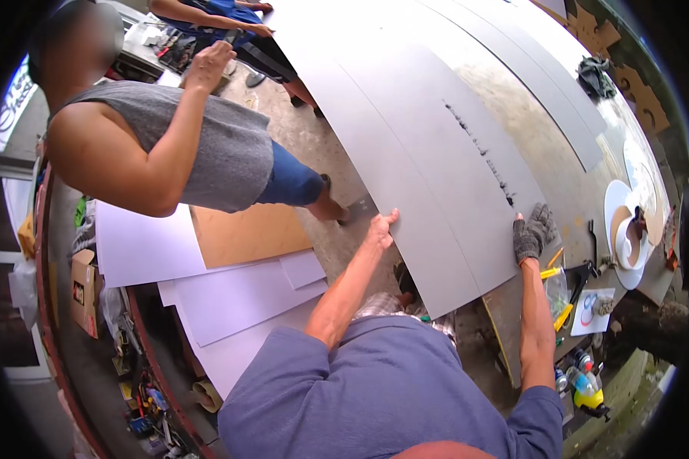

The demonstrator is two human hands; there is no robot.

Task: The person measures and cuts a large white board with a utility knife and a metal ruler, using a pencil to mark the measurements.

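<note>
A long grey sheet point(406, 176) with a thin line along it and a row of black smudges lies partly across the worktable and juts out toward me. My bare left hand point(383, 229) grips its left edge, the thumb on top and the other fingers mostly hidden beneath. On the opposite edge, near the close corner, my right hand point(534, 233) in a dark grey glove holds the sheet, with its thumb against the edge. Farther up the left edge, another person's hand point(262, 30) touches the sheet.
At left stands a person in a grey sleeveless top point(214, 145), one hand raised. White panels point(245, 298) and a brown board point(249, 233) lie behind. A second grey strip point(528, 76), white rings point(628, 237), a clamp point(583, 271) and bottles point(582, 379) are to the right.
</note>
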